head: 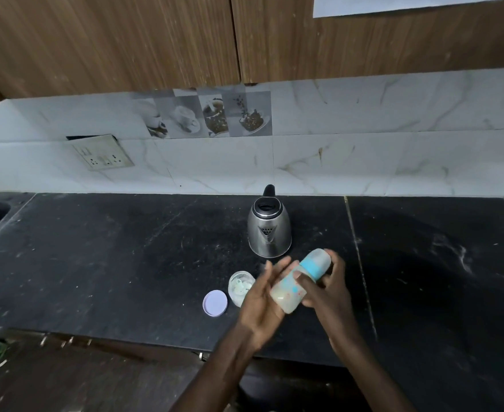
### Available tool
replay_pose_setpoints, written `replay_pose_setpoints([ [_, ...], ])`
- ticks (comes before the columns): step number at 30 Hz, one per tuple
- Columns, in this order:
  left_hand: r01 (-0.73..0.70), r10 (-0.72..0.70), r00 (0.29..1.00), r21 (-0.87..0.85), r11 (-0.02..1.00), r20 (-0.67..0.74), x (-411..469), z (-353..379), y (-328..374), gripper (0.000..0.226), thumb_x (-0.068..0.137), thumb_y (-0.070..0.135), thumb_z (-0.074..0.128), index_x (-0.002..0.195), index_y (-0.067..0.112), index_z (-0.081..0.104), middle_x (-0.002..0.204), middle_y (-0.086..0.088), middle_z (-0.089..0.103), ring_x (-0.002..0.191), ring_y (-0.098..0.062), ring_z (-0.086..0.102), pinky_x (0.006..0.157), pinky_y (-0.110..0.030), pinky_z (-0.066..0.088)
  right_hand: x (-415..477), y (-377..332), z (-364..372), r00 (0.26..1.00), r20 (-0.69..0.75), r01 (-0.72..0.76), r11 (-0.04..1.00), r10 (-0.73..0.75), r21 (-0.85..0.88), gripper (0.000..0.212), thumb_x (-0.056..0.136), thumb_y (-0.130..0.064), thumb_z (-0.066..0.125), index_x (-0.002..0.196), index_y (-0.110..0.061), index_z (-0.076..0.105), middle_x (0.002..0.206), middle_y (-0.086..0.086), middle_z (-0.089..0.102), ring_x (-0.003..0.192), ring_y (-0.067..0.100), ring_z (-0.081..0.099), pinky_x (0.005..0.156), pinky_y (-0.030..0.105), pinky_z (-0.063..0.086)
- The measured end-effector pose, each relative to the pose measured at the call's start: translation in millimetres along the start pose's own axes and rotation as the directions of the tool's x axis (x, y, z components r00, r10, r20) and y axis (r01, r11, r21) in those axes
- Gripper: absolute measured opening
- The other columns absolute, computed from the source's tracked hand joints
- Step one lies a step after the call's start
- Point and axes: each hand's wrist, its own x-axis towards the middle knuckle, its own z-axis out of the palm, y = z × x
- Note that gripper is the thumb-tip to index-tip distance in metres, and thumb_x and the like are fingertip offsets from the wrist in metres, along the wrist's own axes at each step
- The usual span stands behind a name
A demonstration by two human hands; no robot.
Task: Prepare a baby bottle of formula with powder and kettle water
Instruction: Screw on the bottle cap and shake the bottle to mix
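Bottle: the bottle is held in the air above the worktop, tilted, with the blue collar and clear cap up to the right and the base down to the left; the contents look milky, though blur leaves that unsure
Right hand: the right hand grips the bottle just below the collar, fingers curled behind it and the thumb laid across the front
Left hand: the left hand has its fingers nearly straight and slightly spread, lying flat against the bottle's lower body, not wrapped round it
Kettle: the steel kettle stands upright on the worktop just behind the hands, spout toward the camera
Jar: the jar stands open on the worktop, partly hidden by the left hand
Lid: the lilac lid lies flat just left of the jar
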Motion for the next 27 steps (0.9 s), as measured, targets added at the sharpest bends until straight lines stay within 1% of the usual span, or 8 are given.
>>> replay_pose_setpoints([
  [2,0.035,-0.052,0.991,0.142,0.989,0.12,-3.9,-7.6,-2.8,0.053,0.11,0.036,0.046,0.152,0.004,0.046,0.152,-0.02,0.053,0.14,-0.037,0.047,0.122,-0.052,0.027,0.1,4.4,-6.9,0.999,0.047,0.013,0.996,-0.008,-0.088,0.074,0.089,-0.027,0.083,0.145,-0.049,0.039,0.118,-0.007,0.07,0.099,0.01,0.074,0.076,0.04,0.067],
  [4,0.066,-0.129,0.967,0.275,0.959,0.219,-10.0,-15.3,-4.3,0.052,0.107,0.033,0.052,0.152,0.006,0.045,0.147,-0.018,0.055,0.129,-0.028,0.054,0.113,-0.044,0.036,0.0,8.6,-12.7,0.996,0.09,0.006,0.989,0.008,-0.15,0.079,0.089,-0.029,0.082,0.149,-0.052,0.036,0.121,-0.008,0.069,0.101,0.009,0.073,0.081,0.042,0.067],
  [7,0.117,-0.228,0.94,0.386,0.915,0.254,-15.4,-20.2,-5.7,0.05,0.105,0.024,0.057,0.151,0.01,0.046,0.135,-0.011,0.06,0.118,-0.018,0.062,0.097,-0.032,0.044,-1.5,15.3,-18.2,0.985,0.168,-0.014,0.979,0.049,-0.206,0.083,0.088,-0.032,0.081,0.15,-0.058,0.032,0.122,-0.008,0.07,0.103,0.009,0.074,0.088,0.044,0.065],
  [12,0.089,-0.261,0.929,0.524,0.847,0.263,-13.0,-27.2,-6.6,0.051,0.104,0.013,0.056,0.154,0.021,0.045,0.134,-0.008,0.061,0.122,-0.021,0.058,0.091,-0.033,0.051,-1.9,19.7,-26.5,0.971,0.234,0.032,0.955,0.04,-0.296,0.089,0.087,-0.027,0.082,0.147,-0.068,0.031,0.112,-0.008,0.072,0.099,0.009,0.074,0.089,0.039,0.063],
  [16,-0.012,-0.222,0.927,0.614,0.789,0.303,-7.9,-21.2,-13.6,0.054,0.1,0.0,0.059,0.15,0.018,0.05,0.14,-0.006,0.062,0.133,-0.024,0.055,0.114,-0.044,0.042,-5.5,14.0,-31.8,0.943,0.33,0.168,0.915,-0.041,-0.368,0.089,0.085,-0.017,0.08,0.15,-0.062,0.037,0.129,-0.02,0.065,0.101,0.001,0.07,0.083,0.018,0.056],
  [19,-0.105,-0.134,0.947,0.672,0.733,0.294,-3.2,-13.5,-19.1,0.053,0.096,0.003,0.068,0.144,0.019,0.055,0.139,-0.007,0.066,0.135,-0.029,0.058,0.117,-0.047,0.042,-1.7,14.1,-32.8,0.935,0.348,0.223,0.886,-0.076,-0.406,0.087,0.086,-0.016,0.077,0.149,-0.062,0.04,0.132,-0.02,0.063,0.101,0.005,0.071,0.085,0.022,0.059],
  [23,-0.15,0.004,0.977,0.679,0.719,0.212,3.2,-9.3,-28.9,0.052,0.084,0.01,0.082,0.131,0.021,0.062,0.124,0.003,0.075,0.118,-0.015,0.068,0.099,-0.031,0.055,9.0,16.3,-35.1,0.941,0.323,0.251,0.852,-0.103,-0.459,0.085,0.084,-0.018,0.076,0.139,-0.072,0.042,0.126,-0.019,0.068,0.102,0.004,0.071,0.09,0.034,0.062],
  [27,-0.165,0.116,0.986,0.733,0.659,0.118,17.5,-13.3,-39.8,0.058,0.071,0.023,0.084,0.125,0.022,0.063,0.118,-0.003,0.075,0.107,-0.008,0.071,0.089,-0.026,0.057,14.2,18.4,-31.6,0.935,0.341,0.27,0.82,-0.099,-0.504,0.082,0.085,-0.022,0.076,0.147,-0.061,0.04,0.133,-0.016,0.065,0.109,0.002,0.068,0.092,0.036,0.062],
])
